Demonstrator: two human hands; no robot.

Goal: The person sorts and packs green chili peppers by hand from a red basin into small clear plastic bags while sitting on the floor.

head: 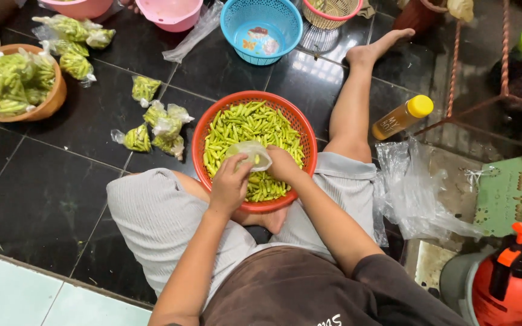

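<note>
Both hands, left (229, 184) and right (283, 164), pinch a crinkled clear plastic bag (249, 154) over slim green chillies (237, 124) in a round red mesh basket (203, 133).

The red basket (300, 130) is matt perforated plastic, heaped with smooth, waxy green chillies (246, 124); over it the left hand (229, 184) and right hand (283, 164) grip a thin, clear, crinkly plastic bag (250, 154). Beside the basket lie glossy filled bags (158, 130) on polished dark floor tiles (43, 193) that mirror the light. To its right stands a smooth plastic bottle (401, 118) with a yellow cap.
</note>
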